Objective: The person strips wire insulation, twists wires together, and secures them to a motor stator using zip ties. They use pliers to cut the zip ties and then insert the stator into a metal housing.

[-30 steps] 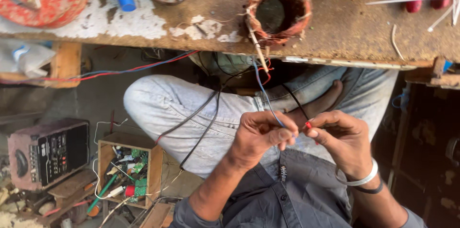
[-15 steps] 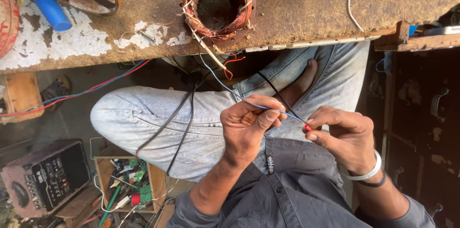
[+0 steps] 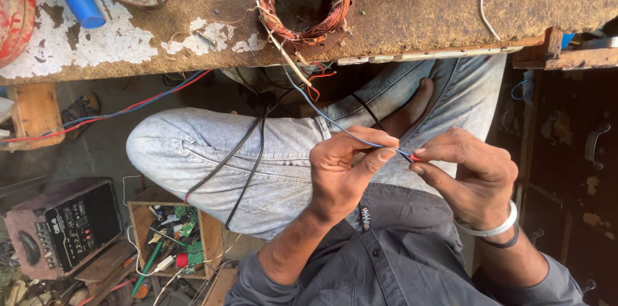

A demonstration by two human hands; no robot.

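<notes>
So the person sits cross-legged in pale grey jeans [image 3: 212, 158] under a rough, rust-brown workbench with flaking white paint [image 3: 418, 3], working on a thin blue insulated wire [image 3: 322, 116] that runs down from the round copper-wound motor stator [image 3: 302, 0] sitting on the bench edge. The left hand [image 3: 344, 174] is pinched shut on that blue wire, thumb and forefinger closed on it just before its end, and the right hand [image 3: 473, 174] has its fingertips closed narrowly on a short red wire tip [image 3: 413, 158] right where the two meet, over the lap between the two hands. I can't tell whether the ends are already twisted together or only touching, it's too small. A pair of black cables [image 3: 248, 158] drapes over the knee, and a red-and-blue wire pair [image 3: 129, 110] trails off to the left under the bench. What worries me: the blue lead looks fairly taut up to the stator, so a tug could strain or snap the fine winding leads up there. A loose join could also slip apart if either pinch relaxes. There's a blue plastic tube [image 3: 80, 0] on the bench and a wooden box of circuit scraps [image 3: 170, 238] on the floor.
</notes>
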